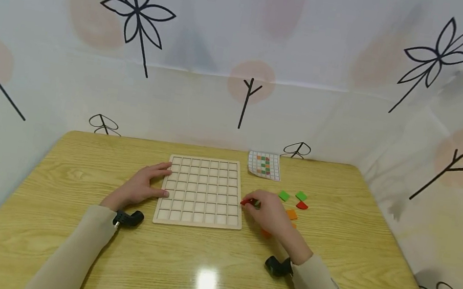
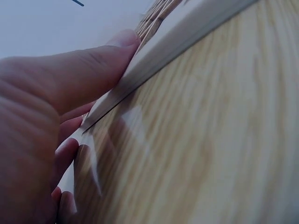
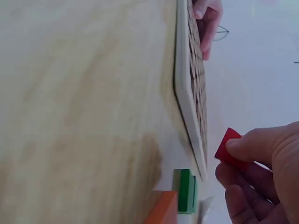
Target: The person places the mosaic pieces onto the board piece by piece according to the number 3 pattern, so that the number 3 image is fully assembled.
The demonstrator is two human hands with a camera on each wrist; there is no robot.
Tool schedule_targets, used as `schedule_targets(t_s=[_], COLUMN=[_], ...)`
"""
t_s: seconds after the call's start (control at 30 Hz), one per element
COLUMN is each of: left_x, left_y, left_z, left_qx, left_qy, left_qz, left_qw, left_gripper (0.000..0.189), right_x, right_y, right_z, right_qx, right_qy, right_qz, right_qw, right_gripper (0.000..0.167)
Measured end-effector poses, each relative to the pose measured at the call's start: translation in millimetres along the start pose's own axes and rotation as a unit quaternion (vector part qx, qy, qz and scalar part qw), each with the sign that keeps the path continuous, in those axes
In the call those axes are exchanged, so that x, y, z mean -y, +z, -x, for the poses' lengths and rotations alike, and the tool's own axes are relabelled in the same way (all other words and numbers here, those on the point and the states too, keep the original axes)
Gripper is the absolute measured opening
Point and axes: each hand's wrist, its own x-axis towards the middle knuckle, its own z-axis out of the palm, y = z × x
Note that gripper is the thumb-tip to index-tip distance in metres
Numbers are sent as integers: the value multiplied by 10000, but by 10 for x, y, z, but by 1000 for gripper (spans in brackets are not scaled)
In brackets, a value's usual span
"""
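Observation:
A pale wooden grid board (image 1: 202,192) with square cells lies flat on the table. The left hand (image 1: 142,187) rests at its left edge, thumb and fingers spread apart. In the left wrist view the thumb (image 2: 100,65) lies against the board's side rim. Close to the board's right edge, the right hand (image 1: 270,213) pinches a small red tile (image 3: 223,148) between thumb and fingers. The red tile is raised off the table in the right wrist view. Part of it is hidden behind the thumb.
Right of the board lie green squares (image 1: 301,196), a red curved-edge tile (image 1: 302,206) and orange tiles (image 1: 291,214), some partly under the right hand. A printed card (image 1: 265,165) with a coloured grid pattern lies behind them. A patterned cloth (image 1: 202,96) hangs behind the table.

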Motion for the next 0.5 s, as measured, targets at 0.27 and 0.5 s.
schedule_targets(t_s=[0.27, 0.5], left_x=[10, 3], left_y=[21, 21], left_z=[-13, -23], left_qx=[-57, -57], left_qy=[150, 226], left_qz=[-340, -682], left_qw=[9993, 9974], left_gripper=[73, 73], right_x=[17, 45], right_y=[11, 47], right_z=[-117, -225], right_qx=[-166, -143], right_qy=[-294, -99], right_qz=[-283, -293], right_qw=[9990, 9994], right_gripper=[14, 10])
